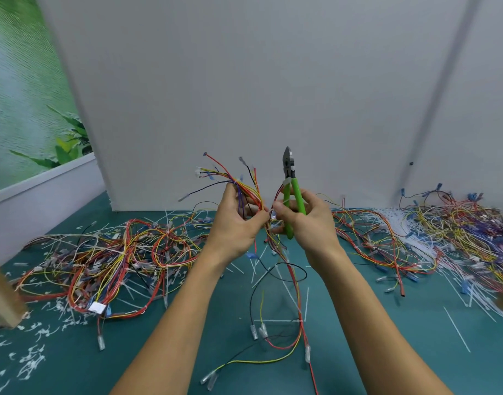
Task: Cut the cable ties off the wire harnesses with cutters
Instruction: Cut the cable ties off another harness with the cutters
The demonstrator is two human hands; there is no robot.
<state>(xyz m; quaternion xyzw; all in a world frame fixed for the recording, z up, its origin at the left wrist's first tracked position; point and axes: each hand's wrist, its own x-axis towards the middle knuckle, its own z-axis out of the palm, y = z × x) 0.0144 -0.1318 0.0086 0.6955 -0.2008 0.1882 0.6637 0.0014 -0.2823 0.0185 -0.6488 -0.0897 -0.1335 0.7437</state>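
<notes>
One pair of cutters (297, 192), with two green handles, stands upright in the right hand (307, 223), whose fingers are curled round those handles; the dark head points to twelve o'clock, jaws together. The left hand (236, 223) grips one wire harness (246, 192) just beside the cutters, at their nine o'clock. Its red, yellow, blue and black strands fan out above the fist and trail down toward six o'clock onto the teal desk (387, 352). The two thumbs nearly meet over the wires, and both hands are held up off the desk.

Two piles lie on it: one heap of harnesses (116, 258) at nine o'clock of the hands, and a second heap (449, 232) at three o'clock, with a sheaf of long white ties (392, 220) along its near side. Snipped cable ties (31, 360) litter the desk around seven o'clock, too many to count. One wooden post (2, 295) stands at the nine o'clock edge, and a pale wall panel (273, 81) rises behind at twelve
</notes>
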